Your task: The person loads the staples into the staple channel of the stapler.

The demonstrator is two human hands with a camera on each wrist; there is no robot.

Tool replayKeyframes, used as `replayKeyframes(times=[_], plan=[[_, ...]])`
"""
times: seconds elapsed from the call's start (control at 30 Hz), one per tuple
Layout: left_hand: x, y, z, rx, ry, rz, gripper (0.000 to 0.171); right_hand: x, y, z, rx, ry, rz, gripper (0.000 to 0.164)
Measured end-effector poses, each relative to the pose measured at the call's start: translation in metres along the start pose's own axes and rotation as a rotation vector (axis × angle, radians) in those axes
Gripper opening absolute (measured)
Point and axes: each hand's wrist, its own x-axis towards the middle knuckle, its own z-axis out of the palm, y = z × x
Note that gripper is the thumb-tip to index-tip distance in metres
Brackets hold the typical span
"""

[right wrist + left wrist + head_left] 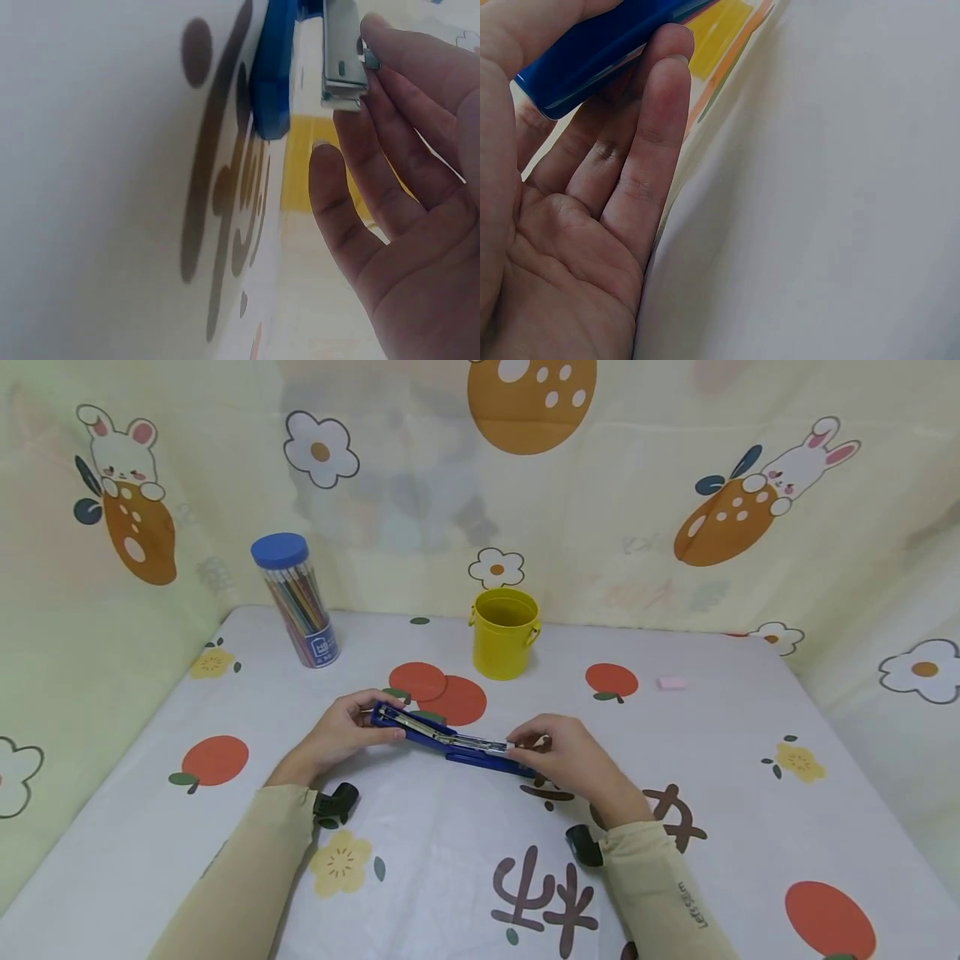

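Note:
A blue stapler [429, 732] lies opened out at the middle of the table, its metal staple channel [482, 744] showing. My left hand [339, 732] grips the stapler's raised end between thumb and fingers. In the left wrist view, the blue cover [604, 52] crosses behind the thumb. At the other end, my right hand [576, 758] pinches the tip of the channel above the blue base [487, 763]. A small metal piece [371, 58] sticks out by the right thumb in the right wrist view; whether it is separate, I cannot tell.
Behind the hands stands a yellow bucket [504, 647]. A clear jar of pencils [300, 610] with a blue lid is at the back left. A pink eraser-like block [671, 683] lies at the back right. Patterned cloth [405, 527] hangs behind the table.

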Motion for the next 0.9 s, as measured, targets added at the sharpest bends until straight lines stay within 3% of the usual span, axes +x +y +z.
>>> replayKeyframes(times=[0.37, 0.67, 0.9], plan=[[-0.0005, -0.0002, -0.0006, -0.007, -0.010, 0.016, 0.047, 0.0014, -0.0043, 0.0085, -0.066, 0.028, 0.032, 0.017], [-0.0008, 0.0004, -0.0007, -0.008, -0.011, 0.011, 0.050, 0.0010, -0.0042, 0.0078, -0.048, 0.051, 0.022, 0.012], [-0.0015, 0.0006, -0.0006, 0.002, -0.005, -0.004, 0.048, 0.0005, -0.0040, 0.0077, -0.056, 0.036, 0.047, 0.022]])
